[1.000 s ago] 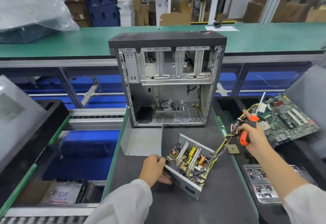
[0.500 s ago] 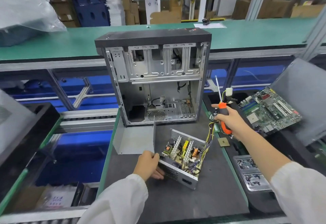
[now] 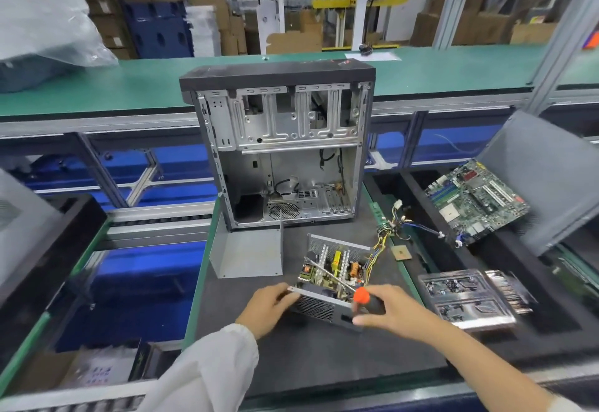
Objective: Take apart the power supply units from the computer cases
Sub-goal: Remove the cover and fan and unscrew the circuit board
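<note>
Our right hand [image 3: 385, 311] curls its fingers round the black and orange handle of the screwdriver [image 3: 363, 298]; the thin steel shaft runs up and left across the exposed circuit board. Our left hand [image 3: 269, 309] grips the near left corner of the power supply unit [image 3: 327, 282], thumb on the top edge of its perforated front wall.

The power supply unit lies with its lid off on the dark, matte work mat [image 3: 291, 356], tilted with one corner toward us. Its walls are thin sheet steel with mesh punching; inside we see ribbed aluminium heat sinks, a yellow block and copper windings. A bundle of coloured cables [image 3: 385, 233] trails from its right side toward the mat's green right edge.

Just left of the unit a bent grey sheet-metal cover [image 3: 246, 254] lies flat, with one wall upright. Behind both, the computer case [image 3: 282, 152] stands upright with its side open, touching the cover's far edge. The mat is bare in front of our hands, down to its near edge.

Right of the mat, black trays [image 3: 421, 184] hold a green motherboard [image 3: 476, 199] and a clear plastic blister tray [image 3: 470, 298]. A small square chip [image 3: 401, 253] rests on the green edge.
</note>
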